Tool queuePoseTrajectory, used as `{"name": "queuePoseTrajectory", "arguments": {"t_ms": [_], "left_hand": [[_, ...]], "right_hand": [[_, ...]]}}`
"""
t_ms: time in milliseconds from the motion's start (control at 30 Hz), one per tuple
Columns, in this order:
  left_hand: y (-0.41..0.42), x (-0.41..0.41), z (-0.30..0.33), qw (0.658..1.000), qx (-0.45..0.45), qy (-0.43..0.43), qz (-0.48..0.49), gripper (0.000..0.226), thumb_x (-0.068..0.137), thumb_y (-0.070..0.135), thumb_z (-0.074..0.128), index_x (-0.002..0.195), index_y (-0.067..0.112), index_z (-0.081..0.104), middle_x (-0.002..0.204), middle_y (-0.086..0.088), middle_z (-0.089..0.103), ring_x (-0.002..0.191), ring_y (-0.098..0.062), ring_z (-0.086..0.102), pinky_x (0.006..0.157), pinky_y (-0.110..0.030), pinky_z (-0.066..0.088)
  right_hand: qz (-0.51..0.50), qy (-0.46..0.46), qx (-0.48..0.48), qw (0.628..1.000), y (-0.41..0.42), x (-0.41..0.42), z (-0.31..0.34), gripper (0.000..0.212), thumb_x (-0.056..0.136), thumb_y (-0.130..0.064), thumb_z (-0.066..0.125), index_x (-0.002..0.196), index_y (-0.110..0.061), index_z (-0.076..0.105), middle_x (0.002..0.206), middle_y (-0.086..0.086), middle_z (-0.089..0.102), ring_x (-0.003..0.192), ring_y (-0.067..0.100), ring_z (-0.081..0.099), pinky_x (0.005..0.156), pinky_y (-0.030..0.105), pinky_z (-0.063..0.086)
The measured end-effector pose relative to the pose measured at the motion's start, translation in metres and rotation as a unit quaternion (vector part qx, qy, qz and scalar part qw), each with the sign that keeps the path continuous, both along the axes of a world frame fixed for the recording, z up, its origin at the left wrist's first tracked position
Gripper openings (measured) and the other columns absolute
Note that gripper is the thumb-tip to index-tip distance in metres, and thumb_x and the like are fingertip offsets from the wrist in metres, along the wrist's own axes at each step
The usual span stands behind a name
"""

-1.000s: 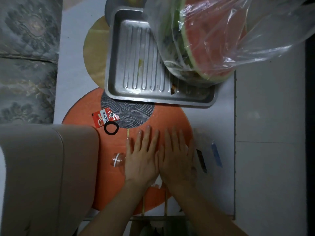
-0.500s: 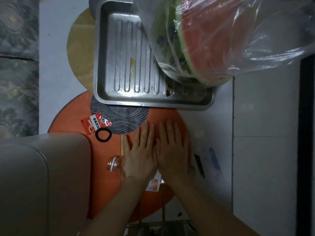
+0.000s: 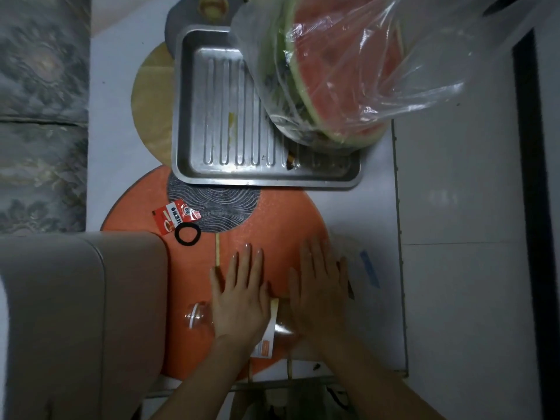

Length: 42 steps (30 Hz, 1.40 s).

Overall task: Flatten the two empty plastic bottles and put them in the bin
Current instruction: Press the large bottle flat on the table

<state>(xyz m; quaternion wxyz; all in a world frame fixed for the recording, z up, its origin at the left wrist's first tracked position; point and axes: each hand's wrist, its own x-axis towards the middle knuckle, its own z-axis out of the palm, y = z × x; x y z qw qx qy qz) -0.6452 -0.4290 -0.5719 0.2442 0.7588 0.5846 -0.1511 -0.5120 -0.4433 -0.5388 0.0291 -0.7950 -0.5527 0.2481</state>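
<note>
Head view: both hands, left hand (image 3: 239,301) and right hand (image 3: 318,295), press a clear bottle (image 3: 272,325) flat-palmed, fingers spread. Lean weight evenly so it won't roll sideways.

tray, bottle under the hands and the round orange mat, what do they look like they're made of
Tray: bare metal, probably steel or aluminium; dull grey sheen, pressed ribs.
Bottle: thin clear plastic; the mat shows through it.
Orange mat: unclear, maybe silicone or plastic; matte, finely pebbled surface.
</note>
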Motion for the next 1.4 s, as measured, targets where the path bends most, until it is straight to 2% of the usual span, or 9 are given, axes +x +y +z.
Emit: {"name": "queuePoseTrajectory", "arguments": {"t_ms": [100,267,367,533,667,800,933,1233,1400], "left_hand": [[-0.017,-0.013,0.005,0.999,-0.001,0.009,0.037,0.059,0.093,0.041,0.013,0.149,0.022,0.013,0.158,-0.001,0.013,0.145,-0.024,0.011,0.112,-0.051,0.002],[-0.019,-0.013,0.008,0.999,0.017,-0.006,0.044,0.061,0.092,0.042,0.007,0.149,0.021,0.011,0.158,0.0,0.008,0.146,-0.023,0.006,0.113,-0.047,-0.003],[-0.025,-0.012,0.012,0.999,0.034,-0.026,0.034,0.059,0.094,0.039,0.012,0.15,0.019,0.015,0.158,-0.001,0.01,0.146,-0.022,0.008,0.116,-0.045,-0.006],[-0.041,-0.004,0.016,0.998,0.035,-0.052,-0.003,0.055,0.094,0.033,0.024,0.147,0.017,0.027,0.156,-0.003,0.021,0.144,-0.025,0.019,0.116,-0.039,-0.007],[-0.043,-0.007,0.008,0.998,0.028,-0.044,-0.018,0.055,0.094,0.033,0.025,0.148,0.02,0.025,0.157,-0.003,0.019,0.145,-0.022,0.015,0.117,-0.041,-0.005],[-0.04,-0.005,0.007,0.999,0.024,-0.03,-0.031,0.054,0.095,0.033,0.024,0.147,0.02,0.028,0.156,-0.003,0.021,0.144,-0.024,0.019,0.116,-0.044,-0.004],[-0.037,-0.003,0.007,0.999,0.02,-0.019,-0.041,0.054,0.094,0.032,0.023,0.146,0.019,0.03,0.155,-0.005,0.025,0.143,-0.025,0.024,0.114,-0.049,0.008],[-0.031,-0.003,0.01,0.999,-0.014,-0.011,-0.048,0.061,0.097,0.036,-0.001,0.146,0.016,0.03,0.155,-0.006,0.026,0.143,-0.026,0.023,0.115,-0.047,0.004],[-0.028,-0.003,0.009,0.998,-0.026,-0.008,-0.05,0.063,0.097,0.037,-0.003,0.146,0.015,0.03,0.155,-0.007,0.026,0.142,-0.026,0.024,0.114,-0.048,0.004]], "right_hand": [[0.009,-0.017,0.0,1.0,-0.012,-0.007,0.009,0.079,0.096,-0.054,0.007,0.125,0.001,0.056,0.131,0.023,0.055,0.122,0.042,0.051,0.098,0.064,0.038],[0.058,-0.013,-0.06,0.996,-0.038,-0.023,0.001,0.057,0.092,-0.044,0.049,0.136,-0.008,0.046,0.145,0.013,0.042,0.136,0.032,0.036,0.108,0.059,0.033],[0.058,-0.034,-0.048,0.997,-0.04,-0.026,-0.003,0.053,0.088,-0.041,0.057,0.131,-0.01,0.053,0.138,0.013,0.052,0.129,0.032,0.046,0.103,0.061,0.038],[0.068,-0.058,-0.052,0.995,-0.041,-0.027,-0.007,0.056,0.093,-0.049,0.029,0.132,-0.015,0.052,0.136,0.012,0.055,0.127,0.032,0.05,0.099,0.062,0.041],[0.104,-0.069,-0.056,0.991,-0.05,-0.03,-0.018,0.06,0.086,-0.051,0.054,0.136,-0.018,0.047,0.142,0.01,0.049,0.132,0.031,0.043,0.101,0.062,0.039],[0.11,-0.092,-0.058,0.988,-0.044,-0.03,-0.02,0.068,0.078,-0.055,0.063,0.134,-0.019,0.05,0.14,0.009,0.052,0.128,0.03,0.049,0.096,0.061,0.044],[0.118,-0.113,-0.068,0.984,-0.042,-0.031,-0.024,0.072,0.077,-0.057,0.063,0.137,-0.021,0.046,0.142,0.009,0.049,0.13,0.03,0.046,0.1,0.061,0.041],[0.117,-0.13,-0.066,0.982,-0.037,-0.031,-0.024,0.072,0.072,-0.056,0.068,0.132,-0.02,0.052,0.135,0.011,0.056,0.121,0.03,0.056,0.093,0.059,0.047],[0.114,-0.119,-0.091,0.982,-0.032,-0.03,-0.022,0.068,0.08,-0.054,0.06,0.137,-0.022,0.044,0.142,0.012,0.047,0.128,0.031,0.049,0.1,0.061,0.039]]}}
